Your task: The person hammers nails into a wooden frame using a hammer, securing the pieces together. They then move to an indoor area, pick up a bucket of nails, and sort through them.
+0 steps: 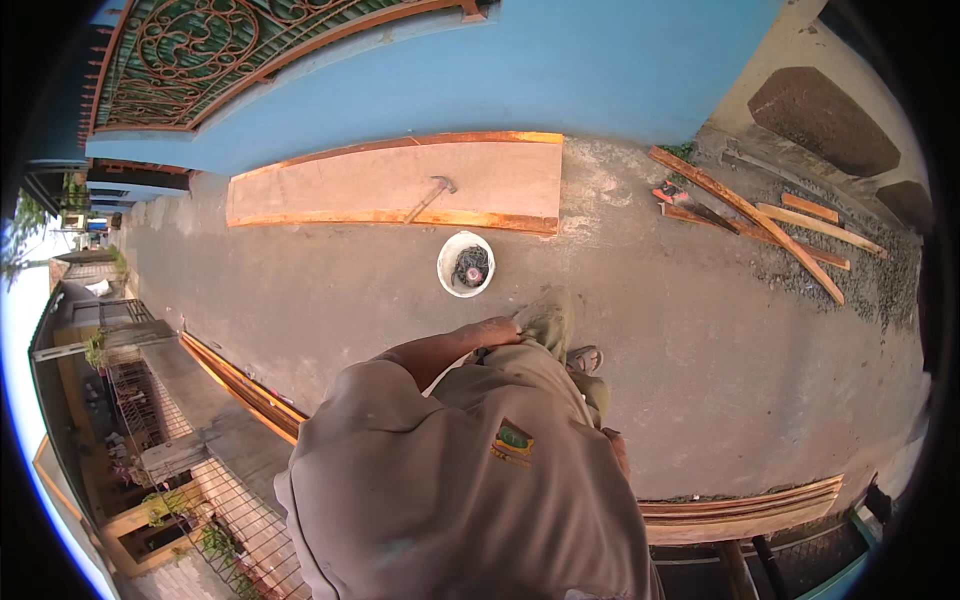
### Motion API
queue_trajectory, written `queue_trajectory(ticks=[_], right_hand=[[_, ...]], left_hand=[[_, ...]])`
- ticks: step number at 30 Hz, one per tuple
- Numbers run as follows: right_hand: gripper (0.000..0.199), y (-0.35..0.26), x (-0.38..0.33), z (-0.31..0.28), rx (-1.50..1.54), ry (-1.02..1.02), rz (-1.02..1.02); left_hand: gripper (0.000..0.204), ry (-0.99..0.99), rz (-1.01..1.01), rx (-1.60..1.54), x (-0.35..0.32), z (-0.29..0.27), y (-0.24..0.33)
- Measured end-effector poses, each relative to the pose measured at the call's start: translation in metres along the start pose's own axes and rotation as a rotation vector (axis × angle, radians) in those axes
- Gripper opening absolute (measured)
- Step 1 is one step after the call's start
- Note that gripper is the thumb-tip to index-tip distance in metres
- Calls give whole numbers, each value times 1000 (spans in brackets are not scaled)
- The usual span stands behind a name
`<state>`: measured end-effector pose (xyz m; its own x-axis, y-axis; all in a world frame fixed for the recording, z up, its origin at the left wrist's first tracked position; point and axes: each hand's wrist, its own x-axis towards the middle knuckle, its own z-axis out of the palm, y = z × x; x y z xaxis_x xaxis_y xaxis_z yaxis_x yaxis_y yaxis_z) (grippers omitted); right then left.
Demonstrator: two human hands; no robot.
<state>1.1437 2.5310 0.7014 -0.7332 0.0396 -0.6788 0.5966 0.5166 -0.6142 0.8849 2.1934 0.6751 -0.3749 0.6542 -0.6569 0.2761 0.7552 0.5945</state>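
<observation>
Left hand [498, 331], right hand [617, 452]: I cannot tell finger state. Bucket [447, 266]: upright, eleven o'clock from left hand, likely for reach. Hammer [427, 202]: farther, same bearing, on board [330, 185], presumably parked handy.

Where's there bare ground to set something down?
Widest patch: the paving right of the sandalled foot, between the loose wood strips and the lower-right plank stack. Another lies between the long panel, white bucket and left-hand planks. Crowded: the right side, where strips cross near an orange-handled tool. A hammer occupies the panel's middle.
</observation>
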Motion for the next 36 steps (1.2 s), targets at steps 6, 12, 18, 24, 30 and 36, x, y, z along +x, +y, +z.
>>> queue_trajectory(ticks=[6,12,18,24,30,36], right_hand=[[32,-13,57,-132,-257,-128,-170],[31,-36,111,-251,-468,-165,-388],[30,2,138,-376,-52,-572,21],[36,13,168,-509,9,-1007,402],[36,112,284,-561,138,-1493,471],[41,181,437,-627,433,-1465,453]], left_hand=[[33,215,-52,-199,66,37,46],[55,142,-347,-475,127,-41,139],[37,53,-253,-718,169,-33,171],[26,-71,89,-798,148,-37,261],[29,-640,-305,-1096,287,-8,288],[44,-552,-503,-964,526,-68,274]])
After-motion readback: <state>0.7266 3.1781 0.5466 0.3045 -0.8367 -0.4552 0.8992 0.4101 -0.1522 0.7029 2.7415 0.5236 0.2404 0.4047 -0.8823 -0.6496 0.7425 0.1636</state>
